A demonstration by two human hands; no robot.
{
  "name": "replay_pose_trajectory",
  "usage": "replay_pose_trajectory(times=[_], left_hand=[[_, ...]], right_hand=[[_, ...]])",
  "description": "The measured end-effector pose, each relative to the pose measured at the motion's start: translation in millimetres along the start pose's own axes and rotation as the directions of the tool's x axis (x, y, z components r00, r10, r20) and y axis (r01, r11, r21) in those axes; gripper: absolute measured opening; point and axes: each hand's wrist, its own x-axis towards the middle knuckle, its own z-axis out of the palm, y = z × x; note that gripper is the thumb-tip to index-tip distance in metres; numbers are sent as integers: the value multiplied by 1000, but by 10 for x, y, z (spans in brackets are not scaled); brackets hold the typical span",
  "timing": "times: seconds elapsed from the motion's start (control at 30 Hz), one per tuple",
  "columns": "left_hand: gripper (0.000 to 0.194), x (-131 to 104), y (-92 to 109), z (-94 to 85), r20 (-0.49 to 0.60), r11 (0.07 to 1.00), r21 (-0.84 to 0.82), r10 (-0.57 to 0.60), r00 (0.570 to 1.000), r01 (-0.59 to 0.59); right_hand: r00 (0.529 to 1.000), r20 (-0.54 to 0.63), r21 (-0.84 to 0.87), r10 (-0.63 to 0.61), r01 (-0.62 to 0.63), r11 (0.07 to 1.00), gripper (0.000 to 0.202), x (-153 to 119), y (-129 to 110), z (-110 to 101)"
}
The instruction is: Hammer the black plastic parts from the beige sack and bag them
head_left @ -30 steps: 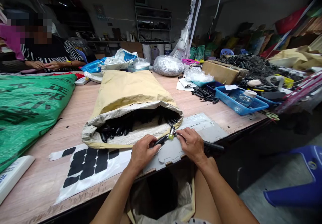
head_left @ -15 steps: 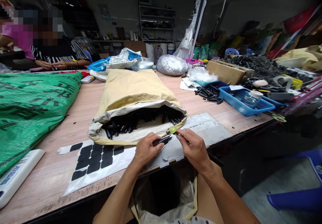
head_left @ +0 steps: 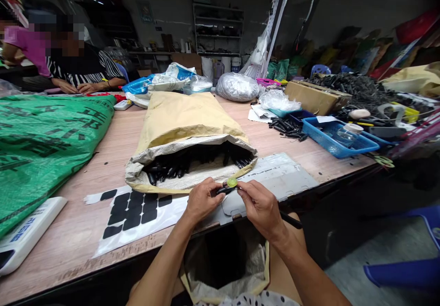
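Beige fabric forms the open sack at the bottom centre of the frame, below the front edge of the table. Above it, at centre, the hands operate close together. Left hand: fingers closed in a narrow pinch on a black part. Right hand: thumb and fingers pinched just behind the head of a small mallet, whose black handle shows again at the lower right of that hand.

Caution: the part may roll or slip if the left pinch is loose, since its body appears rounded. The left fingertips sit just beside the mallet head; a misaligned stroke could catch them. With the table edge near, a released part could drop off the front.

Appearance: the part is black, slim and rod-like. Its right end is partly covered by the round, yellow-green mallet face; contact between the two cannot be confirmed. Both are over the near end of a grey board.

Beyond, at centre, a yellow sack lies mouth forward, containing loose black pieces. Farther, upper left, a co-worker's hands meet above the table.
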Motion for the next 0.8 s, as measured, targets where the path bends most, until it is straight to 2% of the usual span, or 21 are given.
replay_pose_trajectory(times=[0.13,0.33,0.57,0.8], left_hand=[[20,-2,-3,12,4,1000,7,3,1000,-3],[25,-5,-11,26,-15,1000,-5,-26,1000,26],[25,4,4,14,-14,999,-13,-39,999,39],[25,-9,8,12,-8,999,-15,-42,999,42]], right_hand=[[996,93,-35,13,-10,999,29,-33,-9,73],[998,-16,-33,59,-59,998,27,52,224,-19],[998,-22,-230,58,-61,971,21,62,694,-52],[999,-33,-375,38,-47,926,21,-32,718,13]])
